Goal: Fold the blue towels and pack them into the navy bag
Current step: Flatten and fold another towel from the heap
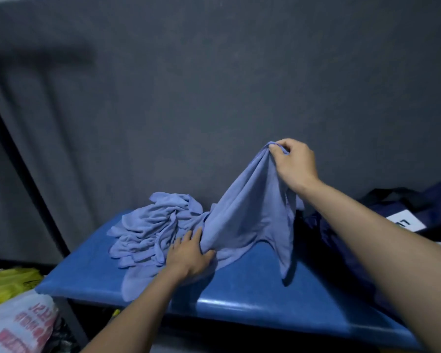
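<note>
— Where does the job stand?

— Early, by the look of it. A person's right hand (294, 164) lifts one blue towel (250, 215) by a corner above the blue counter (252, 299), while the rest of the towels sit in a rumpled pile (150, 230) at the far left of the counter. Nothing in view is folded.

— And the bag?

— The navy bag (418, 207) lies at the right end of the counter, behind the right forearm, a white label (405, 221) showing on it. What is inside cannot be seen from here.

— What has each hand got?

— The right grip is closed tight: thumb and fingers pinch the towel's top corner, and the cloth hangs down from there in a tent, its lower edge trailing on the counter. The left hand (191, 258) is low, fingers mostly straight, thumb tucked round a gather of the same towel where it meets the pile.

— So what is left?

— Nearly all of it, I'd judge: free this towel, fold it, fold the others, pack them.

— Anything else about?

— A yellow bag (9, 284) and a white plastic bag with red lettering (21, 324) below the counter's left end.
</note>
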